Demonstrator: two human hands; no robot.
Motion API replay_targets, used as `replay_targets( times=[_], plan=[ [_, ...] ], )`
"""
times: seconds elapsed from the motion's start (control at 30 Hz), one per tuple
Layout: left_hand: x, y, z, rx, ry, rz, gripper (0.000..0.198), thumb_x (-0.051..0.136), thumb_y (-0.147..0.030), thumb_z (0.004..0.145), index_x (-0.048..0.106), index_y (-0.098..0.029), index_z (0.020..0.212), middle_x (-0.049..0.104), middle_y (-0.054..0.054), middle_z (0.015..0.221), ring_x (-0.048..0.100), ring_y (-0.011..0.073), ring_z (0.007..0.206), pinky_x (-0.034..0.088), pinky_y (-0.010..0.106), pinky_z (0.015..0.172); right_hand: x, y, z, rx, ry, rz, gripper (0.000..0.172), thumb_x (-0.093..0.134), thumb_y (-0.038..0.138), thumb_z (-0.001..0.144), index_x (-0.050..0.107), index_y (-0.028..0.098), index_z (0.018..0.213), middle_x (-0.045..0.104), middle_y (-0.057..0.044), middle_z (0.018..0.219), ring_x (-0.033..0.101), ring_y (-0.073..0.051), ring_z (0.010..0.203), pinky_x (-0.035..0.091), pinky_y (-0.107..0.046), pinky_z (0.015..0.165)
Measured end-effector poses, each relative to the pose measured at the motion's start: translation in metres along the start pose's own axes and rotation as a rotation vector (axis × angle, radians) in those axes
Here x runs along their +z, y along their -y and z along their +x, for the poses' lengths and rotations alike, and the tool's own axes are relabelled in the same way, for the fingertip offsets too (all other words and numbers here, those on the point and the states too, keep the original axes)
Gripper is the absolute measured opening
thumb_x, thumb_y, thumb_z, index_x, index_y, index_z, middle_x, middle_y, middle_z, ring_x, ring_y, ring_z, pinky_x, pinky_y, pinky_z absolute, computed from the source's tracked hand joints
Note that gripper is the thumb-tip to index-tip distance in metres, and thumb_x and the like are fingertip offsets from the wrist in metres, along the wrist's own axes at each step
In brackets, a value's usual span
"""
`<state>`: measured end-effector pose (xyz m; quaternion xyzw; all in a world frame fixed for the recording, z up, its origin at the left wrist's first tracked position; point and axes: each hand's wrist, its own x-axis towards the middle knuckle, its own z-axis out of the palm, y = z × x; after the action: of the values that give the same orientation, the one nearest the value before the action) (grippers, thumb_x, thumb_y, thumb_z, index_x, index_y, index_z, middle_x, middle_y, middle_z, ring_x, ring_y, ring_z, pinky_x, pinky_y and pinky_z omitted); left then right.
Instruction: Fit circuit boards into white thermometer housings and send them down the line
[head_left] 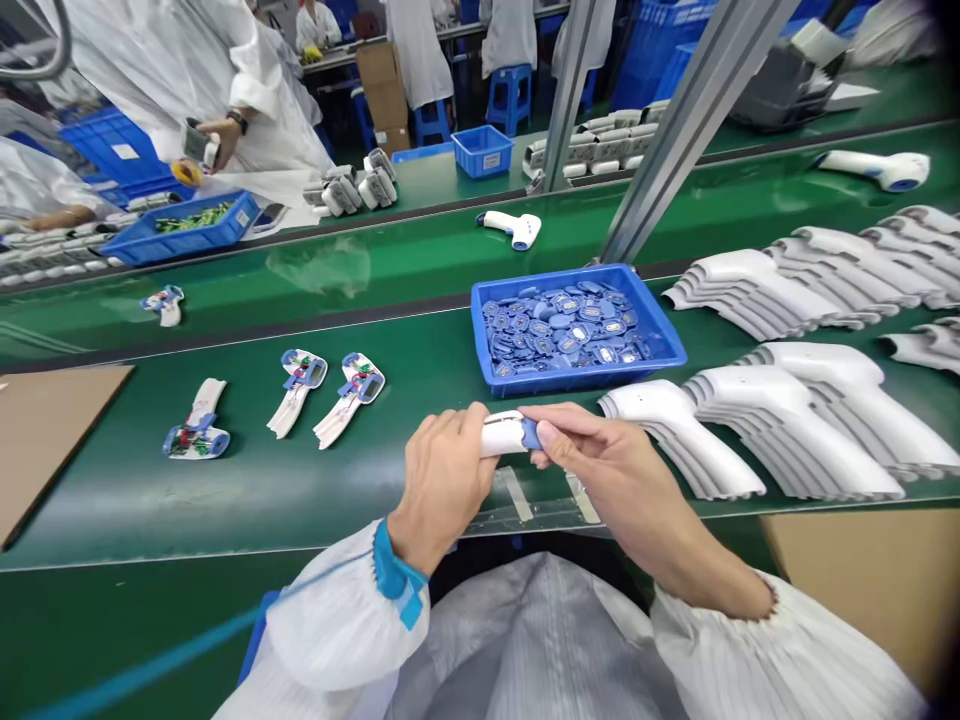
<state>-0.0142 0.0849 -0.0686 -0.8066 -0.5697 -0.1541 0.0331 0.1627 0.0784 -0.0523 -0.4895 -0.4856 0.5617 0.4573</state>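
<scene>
Left grip (442,480) closed round the white plastic thermometer housing (501,434); right grip (615,470) pinches its blue end (532,434) between thumb and fingers. Housing sits between the grips, held above the green worktop (225,520). Likely light, stiff, smooth, a bit slippery; thin shell, so best held on the white barrel. Left of grips: three open half-shells with circuit boards (298,392). Ahead: blue tray (570,378) of blue parts. Right: nested white shells (795,430).
</scene>
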Motion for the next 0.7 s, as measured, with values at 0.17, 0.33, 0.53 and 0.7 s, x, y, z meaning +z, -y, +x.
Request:
replay_targets(
  times=[0.17, 0.33, 0.53, 0.7],
  plan=[
    [0.011, 0.002, -0.001, 0.11, -0.106, 0.127, 0.012, 0.066, -0.021, 0.091, 0.056, -0.02, 0.085, 0.063, 0.003, 0.075, 0.059, 0.0229, 0.071, 0.037, 0.037, 0.065, 0.008, -0.013, -0.004, -0.248, -0.089, -0.331, 0.028, 0.06, 0.033, 0.094, 0.077, 0.024, 0.115, 0.073, -0.006, 0.113, 0.069, -0.017, 0.091, 0.057, -0.032, 0.082],
    [0.007, 0.006, -0.002, 0.242, -0.022, -0.07, 0.026, 0.058, -0.043, 0.098, 0.059, -0.017, 0.104, 0.068, 0.005, 0.092, 0.062, 0.0244, 0.084, 0.042, 0.04, 0.076, 0.006, -0.023, -0.007, -0.328, -0.102, -0.512, 0.037, 0.05, 0.03, 0.1, 0.07, 0.017, 0.128, 0.07, -0.008, 0.129, 0.066, -0.021, 0.117, 0.052, -0.036, 0.103],
    [-0.011, 0.01, -0.005, 0.165, 0.082, -0.426, 0.018, 0.051, -0.03, 0.103, 0.06, -0.022, 0.116, 0.071, 0.003, 0.107, 0.064, 0.0198, 0.095, 0.045, 0.036, 0.087, -0.002, -0.024, -0.007, -0.234, 0.065, -0.448, 0.043, 0.043, 0.033, 0.103, 0.059, 0.021, 0.141, 0.074, -0.006, 0.11, 0.066, -0.014, 0.072, 0.059, -0.033, 0.074],
    [-0.014, 0.009, -0.006, 0.099, 0.099, -0.575, 0.026, 0.05, -0.032, 0.103, 0.059, -0.023, 0.126, 0.071, 0.004, 0.119, 0.066, 0.0192, 0.1, 0.048, 0.033, 0.087, 0.002, -0.026, -0.008, -0.386, 0.068, -0.448, 0.043, 0.042, 0.027, 0.102, 0.058, 0.025, 0.142, 0.068, -0.008, 0.13, 0.07, -0.019, 0.1, 0.06, -0.037, 0.086]
  ],
)
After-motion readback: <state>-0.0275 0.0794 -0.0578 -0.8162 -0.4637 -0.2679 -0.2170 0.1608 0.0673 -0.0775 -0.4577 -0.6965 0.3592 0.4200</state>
